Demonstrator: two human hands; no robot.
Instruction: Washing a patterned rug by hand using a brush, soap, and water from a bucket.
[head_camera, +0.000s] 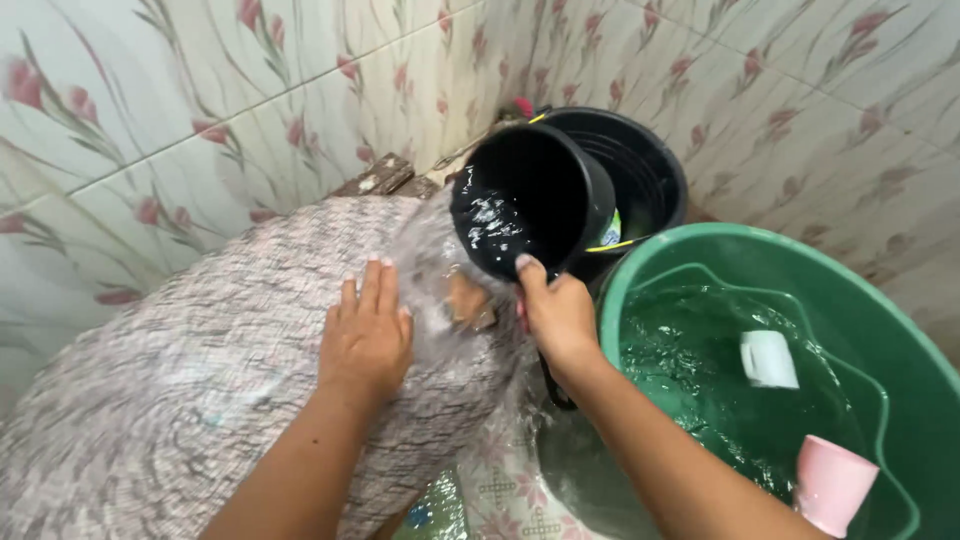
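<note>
One hand (556, 312) tips black scoop (530, 200).

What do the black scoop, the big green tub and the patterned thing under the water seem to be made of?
Black scoop: likely plastic, smooth and glossy, with wet highlights inside. Green tub: probably plastic too, one even colour with a rounded moulded rim. Patterned thing: looks like woven cloth, matte, with a fine crisscross print and a soft draped shape; the right hand tips water over it, the left hand presses flat.
</note>
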